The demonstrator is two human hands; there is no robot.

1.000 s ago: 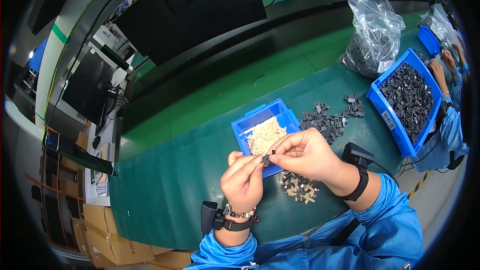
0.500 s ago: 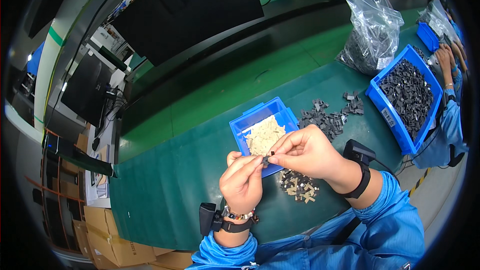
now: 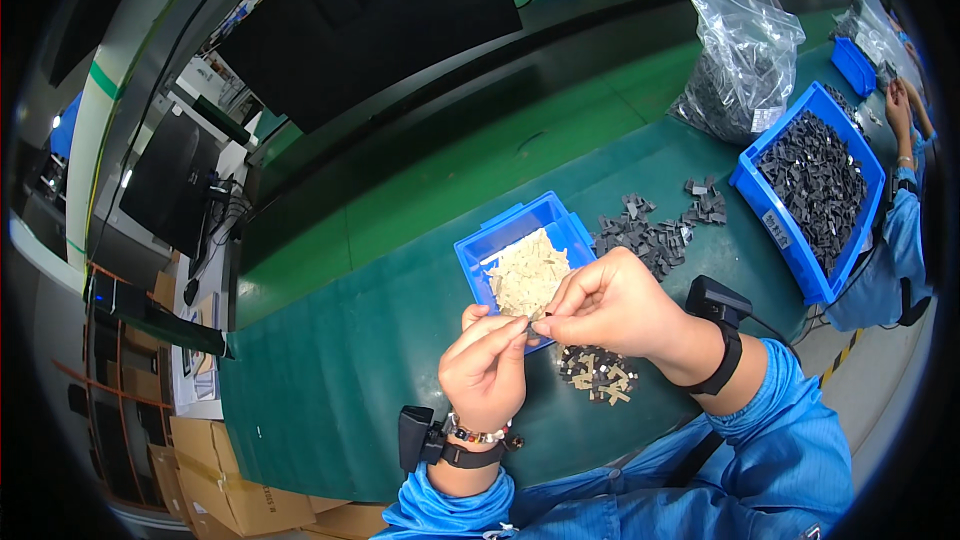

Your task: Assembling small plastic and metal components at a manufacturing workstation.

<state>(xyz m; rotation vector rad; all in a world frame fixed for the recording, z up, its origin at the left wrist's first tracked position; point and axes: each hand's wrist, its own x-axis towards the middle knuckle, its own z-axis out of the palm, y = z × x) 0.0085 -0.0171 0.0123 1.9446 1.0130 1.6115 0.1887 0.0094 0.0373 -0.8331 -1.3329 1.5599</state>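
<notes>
My left hand pinches a small dark grey plastic piece between thumb and fingertips. Closed on the piece's other end, my right hand meets the left just over the near edge of a small blue bin. Fingers cover most of the piece, so its exact shape is hidden. Thin cream-coloured pieces lie heaped in that bin. Below my right hand is a pile of joined dark and cream pieces on the green table. Loose dark grey pieces are scattered beyond it.
A larger blue bin full of dark pieces stands at the right, with a clear plastic bag of similar pieces behind it. At the far right, a co-worker's hand is busy beside another blue bin. Cardboard boxes sit lower left.
My hands stay together, with fingertips shifted slightly and the dark piece now more covered. The co-worker's hands at the far right have moved a little.
</notes>
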